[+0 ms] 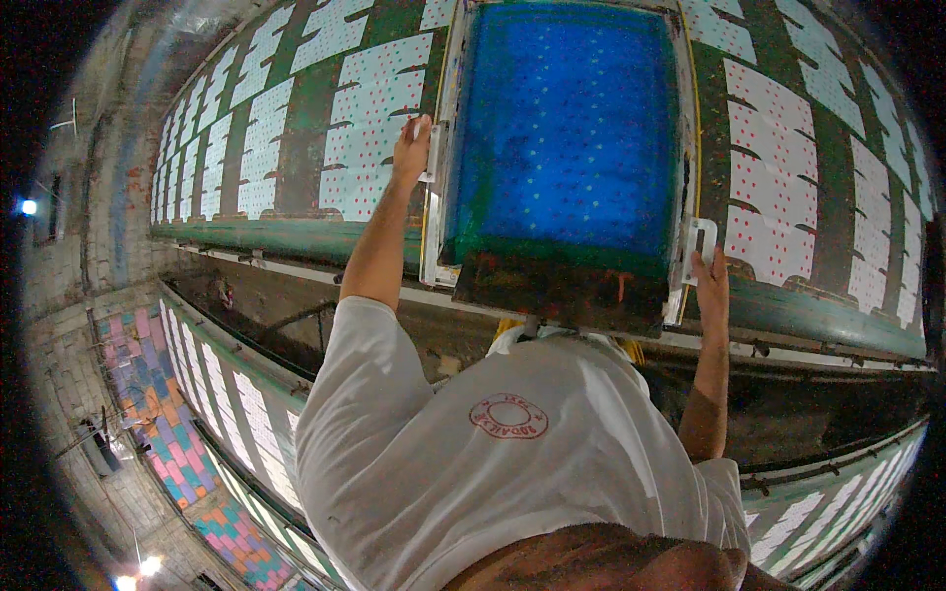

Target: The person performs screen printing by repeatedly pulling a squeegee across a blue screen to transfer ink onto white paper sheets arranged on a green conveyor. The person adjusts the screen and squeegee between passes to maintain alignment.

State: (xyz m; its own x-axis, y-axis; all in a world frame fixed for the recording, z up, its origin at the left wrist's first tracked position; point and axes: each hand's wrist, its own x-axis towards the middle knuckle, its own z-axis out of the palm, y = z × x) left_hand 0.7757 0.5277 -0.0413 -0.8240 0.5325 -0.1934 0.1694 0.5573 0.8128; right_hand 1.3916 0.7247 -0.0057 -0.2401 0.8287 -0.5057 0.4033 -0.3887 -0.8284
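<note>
A person in a white short-sleeved shirt is leaning over a long printing surface, gripping a large rectangular screen-printing frame with blue mesh that is lying flat across it. The left hand is closing around the frame's pale left rail, and the right hand is holding a white bracket handle at the frame's lower right corner. Gripping on opposite sides is probably keeping the wide frame level and square over the fabric beneath. A dark band of ink is sitting along the frame's near edge.

The surface is running far to the left and right, curved by the lens. It is carrying rows of white cloth panels dotted with small red marks, with dark green gaps showing between them. A green rail is edging the near side of the surface.

A second long table with similar panels is lying behind the person, near the lower left. Beyond it, multicoloured patterned cloth is spreading across the floor or another table; which one cannot be told. The room is dim, with a few bright lamps at the left.
</note>
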